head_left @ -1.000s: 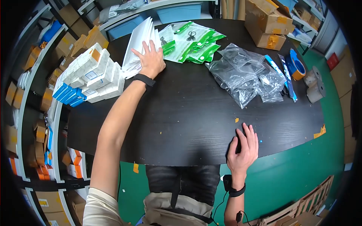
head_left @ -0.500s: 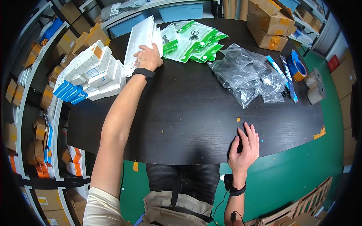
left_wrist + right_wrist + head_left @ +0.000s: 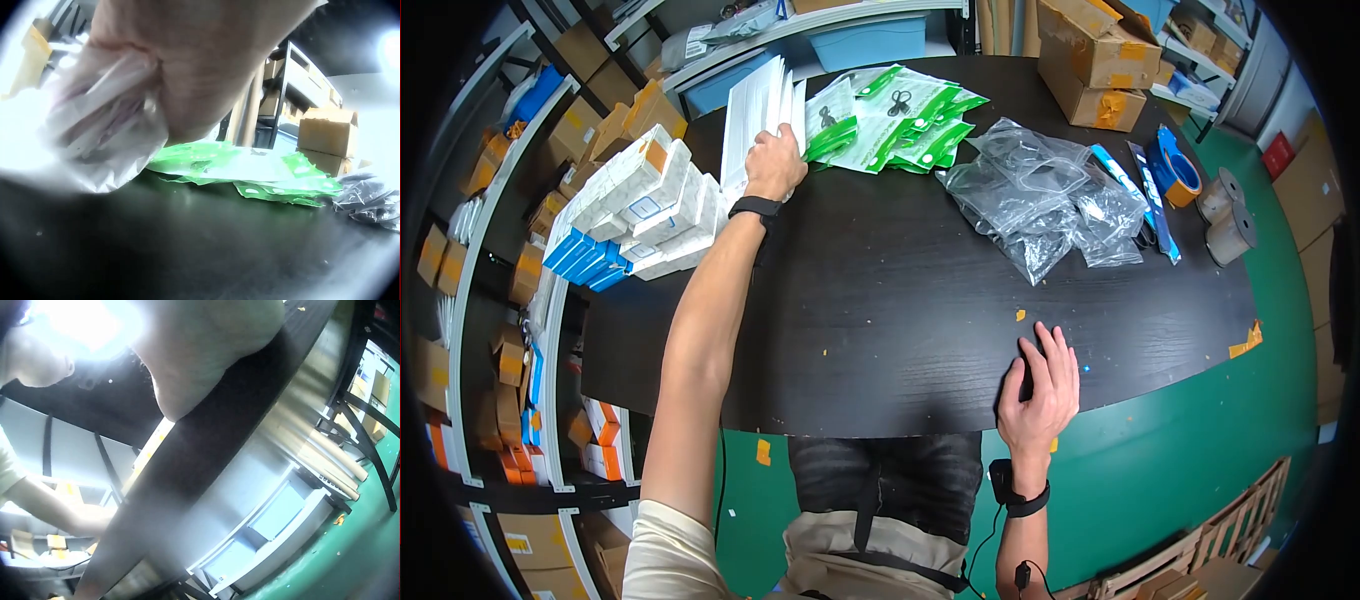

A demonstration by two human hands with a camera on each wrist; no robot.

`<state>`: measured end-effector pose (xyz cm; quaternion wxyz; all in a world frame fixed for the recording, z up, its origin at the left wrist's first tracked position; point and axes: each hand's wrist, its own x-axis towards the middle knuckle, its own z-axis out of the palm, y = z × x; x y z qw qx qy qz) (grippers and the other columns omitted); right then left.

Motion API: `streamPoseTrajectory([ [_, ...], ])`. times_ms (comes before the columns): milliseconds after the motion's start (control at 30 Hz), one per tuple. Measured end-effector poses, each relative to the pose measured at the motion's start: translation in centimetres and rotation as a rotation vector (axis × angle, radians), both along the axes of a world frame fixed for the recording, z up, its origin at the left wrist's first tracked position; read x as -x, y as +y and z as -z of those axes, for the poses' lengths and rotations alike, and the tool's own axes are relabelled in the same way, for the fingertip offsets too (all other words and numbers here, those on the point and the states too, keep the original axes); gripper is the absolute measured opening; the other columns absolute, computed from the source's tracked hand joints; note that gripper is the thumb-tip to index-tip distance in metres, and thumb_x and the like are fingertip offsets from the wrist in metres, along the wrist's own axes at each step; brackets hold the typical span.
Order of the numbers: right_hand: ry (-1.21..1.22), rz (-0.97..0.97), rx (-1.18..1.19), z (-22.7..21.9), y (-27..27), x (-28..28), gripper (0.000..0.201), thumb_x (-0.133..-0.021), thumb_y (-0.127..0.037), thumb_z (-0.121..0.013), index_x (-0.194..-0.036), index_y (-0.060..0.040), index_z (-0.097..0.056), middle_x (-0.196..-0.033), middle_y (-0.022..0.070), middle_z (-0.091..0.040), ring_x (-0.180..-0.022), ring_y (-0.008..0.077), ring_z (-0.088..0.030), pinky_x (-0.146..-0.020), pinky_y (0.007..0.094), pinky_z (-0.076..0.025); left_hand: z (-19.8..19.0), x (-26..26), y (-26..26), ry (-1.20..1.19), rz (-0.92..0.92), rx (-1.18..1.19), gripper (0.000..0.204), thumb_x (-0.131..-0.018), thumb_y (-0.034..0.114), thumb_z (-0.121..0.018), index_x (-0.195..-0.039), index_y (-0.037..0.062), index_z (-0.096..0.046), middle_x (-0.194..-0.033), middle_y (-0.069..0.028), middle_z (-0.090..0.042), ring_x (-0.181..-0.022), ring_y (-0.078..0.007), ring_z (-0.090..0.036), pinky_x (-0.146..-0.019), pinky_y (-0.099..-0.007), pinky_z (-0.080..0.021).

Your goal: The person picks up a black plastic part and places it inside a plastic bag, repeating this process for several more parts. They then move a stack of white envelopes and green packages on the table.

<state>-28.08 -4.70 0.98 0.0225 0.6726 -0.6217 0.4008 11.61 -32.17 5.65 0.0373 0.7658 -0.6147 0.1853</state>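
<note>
At the back left, my left hand (image 3: 776, 165) is on a stack of flat white plastic sleeves (image 3: 750, 110), its fingers curled at their near right side. In the left wrist view, the fingers show through a crinkled translucent sleeve (image 3: 115, 140) that they grip. Just right of that hand lie overlapping green-and-white packets (image 3: 880, 135), some showing a small black scissors shape. My right hand (image 3: 1040, 400) rests on the near edge of the dark table (image 3: 880, 300), fingers extended and holding nothing.
White and blue boxes (image 3: 635, 205) are piled left of the sleeves. Clear plastic bags (image 3: 1040, 195) lie heaped on the right, beside blue strips (image 3: 1155, 205), a tape roll (image 3: 1175, 170) and spools (image 3: 1230, 235). Cardboard boxes (image 3: 1100, 65) stand at the back right.
My left hand's spread fingers have curled in on the white sleeves, and the hand has drawn slightly back toward me. The right hand stays at the table edge.
</note>
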Motion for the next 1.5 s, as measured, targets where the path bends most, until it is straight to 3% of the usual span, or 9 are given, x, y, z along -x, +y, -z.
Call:
streamPoseTrajectory([
  [233, -0.004, -0.002, 0.003, 0.1, 0.0, 0.1, 0.021, -0.086, -0.004, -0.066, -0.104, -0.0024, -0.074, -0.130, 0.0119, -0.069, -0.129, 0.0363, -0.060, -0.111, 0.0504, -0.043, 0.0, 0.1, 0.5, -0.003, 0.004, -0.020, 0.058, -0.079, 0.020, -0.076, -0.129, 0.0002, -0.055, -0.118, -0.0391, -0.060, -0.094, -0.0486, -0.072, -0.081, -0.0464, -0.062],
  [567, -0.014, 0.012, 0.010, 0.1, 0.1, 0.1, 0.020, -0.086, -0.005, -0.066, -0.103, -0.0032, -0.074, -0.129, 0.0110, -0.069, -0.128, 0.0358, -0.060, -0.110, 0.0499, -0.043, 3.1, -1.2, -2.8, -0.159, -0.121, -0.118, 0.077, -0.082, 0.030, -0.074, -0.149, 0.0067, -0.041, -0.146, -0.0418, -0.041, -0.109, -0.0613, -0.063, -0.085, -0.0578, -0.059],
  [733, -0.009, -0.004, 0.023, 0.2, 0.1, 0.1, 0.020, -0.086, -0.006, -0.065, -0.104, -0.0035, -0.074, -0.129, 0.0105, -0.069, -0.129, 0.0353, -0.060, -0.111, 0.0496, -0.043, -0.6, 1.1, 0.8, 0.002, -0.102, -0.243, 0.069, -0.086, 0.030, -0.072, -0.144, 0.0078, -0.044, -0.150, -0.0423, -0.033, -0.124, -0.0592, -0.055, -0.099, -0.0616, -0.050],
  [767, -0.001, -0.010, 0.037, 0.2, 0.1, 0.1, 0.020, -0.086, -0.006, -0.065, -0.104, -0.0035, -0.074, -0.129, 0.0105, -0.069, -0.129, 0.0353, -0.060, -0.111, 0.0496, -0.043, -1.3, 1.7, 1.9, 0.011, -0.108, -0.229, 0.069, -0.086, 0.030, -0.072, -0.144, 0.0078, -0.044, -0.150, -0.0423, -0.033, -0.124, -0.0592, -0.055, -0.099, -0.0616, -0.050],
  [900, 0.019, -0.027, 0.055, 0.4, 0.4, 0.2, 0.020, -0.088, -0.007, -0.064, -0.105, -0.0041, -0.074, -0.130, 0.0103, -0.069, -0.129, 0.0350, -0.059, -0.112, 0.0494, -0.042, -1.9, 3.0, 7.3, 0.014, 0.002, -0.205, 0.079, -0.086, 0.036, -0.072, -0.153, 0.0092, -0.039, -0.161, -0.0330, -0.023, -0.146, -0.0551, -0.030, -0.107, -0.0675, -0.042],
  [967, 0.027, -0.033, 0.047, 0.7, 0.6, 0.3, 0.021, -0.089, -0.008, -0.064, -0.107, -0.0044, -0.074, -0.130, 0.0104, -0.069, -0.130, 0.0347, -0.058, -0.113, 0.0491, -0.042, -0.6, 3.0, 10.1, -0.066, 0.236, -0.100, 0.079, -0.085, 0.038, -0.073, -0.152, 0.0092, -0.041, -0.162, -0.0300, -0.025, -0.152, -0.0481, -0.021, -0.113, -0.0668, -0.035],
  [1033, 0.043, -0.039, 0.060, 0.8, 0.7, 0.3, 0.021, -0.089, -0.008, -0.064, -0.107, -0.0045, -0.074, -0.131, 0.0105, -0.068, -0.130, 0.0346, -0.058, -0.113, 0.0490, -0.042, -0.9, 3.3, 14.9, 0.012, 0.391, -0.145, 0.078, -0.086, 0.038, -0.073, -0.152, 0.0108, -0.042, -0.162, -0.0308, -0.026, -0.149, -0.0478, -0.030, -0.112, -0.0634, -0.039],
  [1167, 0.078, -0.069, 0.085, 0.8, 0.6, 0.6, 0.022, -0.089, -0.008, -0.064, -0.109, -0.0043, -0.073, -0.131, 0.0114, -0.067, -0.128, 0.0350, -0.059, -0.110, 0.0487, -0.044, -1.9, 2.9, 24.9, 0.327, 0.423, -0.517, 0.070, -0.089, 0.044, -0.071, -0.146, 0.0101, -0.051, -0.156, -0.0311, -0.038, -0.143, -0.0448, -0.042, -0.112, -0.0569, -0.041],
  [1500, 0.097, -0.090, 0.113, 1.2, 0.6, 0.2, 0.020, -0.092, -0.007, -0.063, -0.110, -0.0051, -0.073, -0.130, 0.0117, -0.069, -0.128, 0.0347, -0.060, -0.108, 0.0426, -0.046, 2.9, -1.6, 42.2, 0.533, 0.400, -0.029, 0.057, -0.096, 0.037, -0.067, -0.144, 0.0078, -0.056, -0.159, -0.0156, -0.042, -0.148, -0.0364, -0.039, -0.119, -0.0525, -0.033],
])
